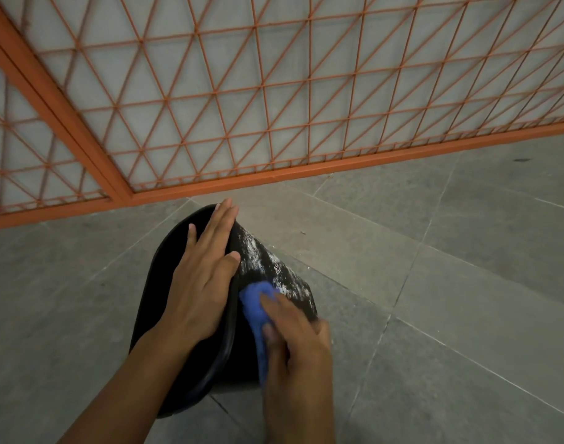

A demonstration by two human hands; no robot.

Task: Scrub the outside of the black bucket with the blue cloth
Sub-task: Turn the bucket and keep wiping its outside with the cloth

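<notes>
Our left hand (200, 277) lies flat w/ fingers straight across the mouth side of the black bucket (275, 274), palm pressing down, fingertips reaching toward 12 o'clock past the far rim; it's open, bracing, not gripping. Our right hand (298, 344) comes in from 5 o'clock w/ fingers curled round the blue cloth (256, 310), bunching it and pushing it against the bucket's outer wall just right of the rim. The bucket lies tipped on its side on the grey tiled floor (434, 283), mouth facing approx 9 o'clock, base end toward 12. We'd judge it light, stiff plastic, smooth and prob. slippery, so it'll want to roll or skid under scrubbing pressure; best hold is where the left hand sits now, or hooked over the rim. The cloth looks soft and limp, so it needs wadding to bite. White, chalky streaks cover the wall from the cloth up toward 12 o'clock, so plenty seems left to do. Beyond, at 11–1 o'clock, an orange mesh fence (274, 91) stands along the floor edge.
</notes>
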